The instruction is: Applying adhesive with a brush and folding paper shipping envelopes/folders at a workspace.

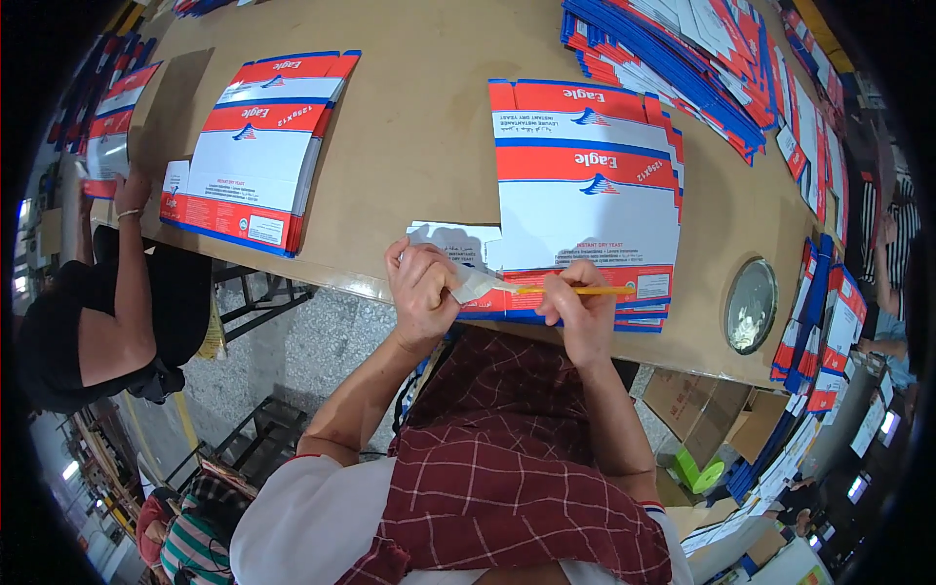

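Note:
A stack of flat red, white and blue carton blanks (585,195) lies on the brown table (419,136) right before me. My left hand (421,292) pinches the white side flap (458,249) of the top blank at its near left corner. My right hand (582,310) grips a thin yellow stick, like a brush or pencil (575,290), lying across the blank's red near edge with its tip toward my left hand.
A second stack of blanks (255,156) lies at the left, by another person in black (117,302). A fanned pile of blanks (682,58) fills the far right. A round metal lid (751,305) sits right. More blanks stand at the table's right edge (814,322).

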`<state>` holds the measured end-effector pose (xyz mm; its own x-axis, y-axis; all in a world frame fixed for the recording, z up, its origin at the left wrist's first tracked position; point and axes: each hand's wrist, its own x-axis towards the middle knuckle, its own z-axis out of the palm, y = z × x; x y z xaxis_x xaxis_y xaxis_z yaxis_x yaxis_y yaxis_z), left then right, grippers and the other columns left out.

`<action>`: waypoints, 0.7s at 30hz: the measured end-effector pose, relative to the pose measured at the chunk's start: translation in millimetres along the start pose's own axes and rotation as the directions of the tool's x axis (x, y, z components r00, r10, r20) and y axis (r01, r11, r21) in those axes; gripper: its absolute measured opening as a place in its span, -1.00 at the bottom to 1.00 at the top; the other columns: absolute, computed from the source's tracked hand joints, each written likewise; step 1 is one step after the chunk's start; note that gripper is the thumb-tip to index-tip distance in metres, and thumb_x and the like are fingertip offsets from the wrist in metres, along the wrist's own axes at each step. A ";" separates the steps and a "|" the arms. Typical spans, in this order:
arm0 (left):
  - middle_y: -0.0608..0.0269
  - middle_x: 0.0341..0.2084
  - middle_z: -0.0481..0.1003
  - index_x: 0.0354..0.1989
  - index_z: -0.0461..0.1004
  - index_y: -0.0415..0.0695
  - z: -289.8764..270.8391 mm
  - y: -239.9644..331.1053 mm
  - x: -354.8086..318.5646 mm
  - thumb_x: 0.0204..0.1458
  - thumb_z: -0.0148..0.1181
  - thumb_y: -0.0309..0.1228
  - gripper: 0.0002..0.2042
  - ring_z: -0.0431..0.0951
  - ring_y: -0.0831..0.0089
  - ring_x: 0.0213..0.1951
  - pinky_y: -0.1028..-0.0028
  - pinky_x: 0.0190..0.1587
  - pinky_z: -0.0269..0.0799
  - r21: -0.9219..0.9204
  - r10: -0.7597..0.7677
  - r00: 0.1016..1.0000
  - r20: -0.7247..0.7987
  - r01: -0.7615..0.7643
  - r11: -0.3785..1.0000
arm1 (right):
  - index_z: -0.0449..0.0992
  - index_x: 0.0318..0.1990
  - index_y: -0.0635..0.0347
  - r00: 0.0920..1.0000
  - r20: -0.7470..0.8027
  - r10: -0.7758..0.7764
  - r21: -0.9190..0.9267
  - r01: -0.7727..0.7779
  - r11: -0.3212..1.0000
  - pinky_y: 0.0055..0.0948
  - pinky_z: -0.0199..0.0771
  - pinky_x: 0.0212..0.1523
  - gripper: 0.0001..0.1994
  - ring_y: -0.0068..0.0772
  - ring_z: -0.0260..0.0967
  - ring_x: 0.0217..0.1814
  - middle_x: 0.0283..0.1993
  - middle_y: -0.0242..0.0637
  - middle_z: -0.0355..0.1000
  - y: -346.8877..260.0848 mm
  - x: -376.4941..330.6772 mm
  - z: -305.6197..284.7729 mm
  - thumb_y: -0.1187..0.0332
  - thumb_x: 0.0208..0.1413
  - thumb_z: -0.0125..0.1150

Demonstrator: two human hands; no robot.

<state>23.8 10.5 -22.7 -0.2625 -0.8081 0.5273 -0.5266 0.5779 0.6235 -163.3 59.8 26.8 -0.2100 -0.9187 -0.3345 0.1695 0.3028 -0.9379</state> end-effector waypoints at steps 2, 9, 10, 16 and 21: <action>0.33 -0.59 0.33 -0.70 0.24 -0.07 -0.8 1.4 1.7 -0.54 0.10 -0.69 -0.76 0.41 0.36 -0.39 0.22 -0.01 0.09 0.001 0.000 1.000 0.001 0.000 1.000 | 0.25 -0.53 0.19 0.999 -0.028 -0.029 0.038 0.030 0.999 -0.66 0.19 -0.59 -0.85 -0.68 0.19 -0.65 -0.64 -0.35 0.31 -0.6 1.5 -0.3 0.44 0.03 0.04; 0.34 -0.57 0.34 -0.70 0.25 -0.06 -0.3 -2.3 -0.9 -0.55 0.09 -0.67 -0.77 0.41 0.36 -0.37 0.23 0.01 0.06 -0.019 -0.006 1.000 0.008 0.006 1.000 | 0.24 -0.53 0.18 0.998 0.049 0.043 0.024 -0.044 0.999 -0.65 0.22 -0.58 -0.84 -0.67 0.19 -0.64 -0.66 -0.37 0.27 1.2 9.5 -5.0 0.43 0.03 0.05; 0.34 -0.57 0.34 -0.70 0.25 -0.06 -0.6 -2.1 -1.2 -0.55 0.09 -0.67 -0.77 0.41 0.36 -0.37 0.23 0.01 0.06 -0.020 -0.005 1.000 0.012 0.005 1.000 | 0.24 -0.53 0.19 0.999 0.030 0.019 0.048 -0.021 0.999 -0.63 0.25 -0.57 -0.84 -0.65 0.19 -0.66 -0.68 -0.36 0.27 0.2 9.6 -5.6 0.43 0.02 0.04; 0.31 -0.59 0.35 -0.70 0.26 -0.07 -2.5 1.6 -0.8 -0.46 0.14 -0.69 -0.77 0.42 0.32 -0.40 0.14 0.00 0.12 -0.028 -0.023 1.000 -0.011 0.023 0.999 | 0.22 -0.54 0.17 0.995 0.088 0.046 0.008 -0.047 0.999 -0.61 0.26 -0.62 -0.83 -0.65 0.12 -0.72 -0.71 -0.39 0.22 -2.6 10.9 2.9 0.42 0.02 0.04; 0.34 -0.59 0.33 -0.69 0.24 -0.05 0.4 0.7 -0.5 -0.54 0.06 -0.68 -0.77 0.41 0.34 -0.39 0.20 0.03 0.05 -0.052 -0.002 0.999 -0.039 -0.001 0.999 | 0.22 -0.54 0.14 0.997 -0.018 0.074 0.262 -0.067 0.963 -0.59 0.30 -0.63 -0.81 -0.66 0.08 -0.75 -0.73 -0.41 0.19 5.9 17.6 -6.0 0.38 0.06 0.04</action>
<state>23.2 11.3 -22.8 -0.2298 -0.8039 0.5485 -0.4834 0.5835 0.6526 -171.8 46.9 14.8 -0.2143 -0.8890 -0.4047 0.4291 0.2865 -0.8566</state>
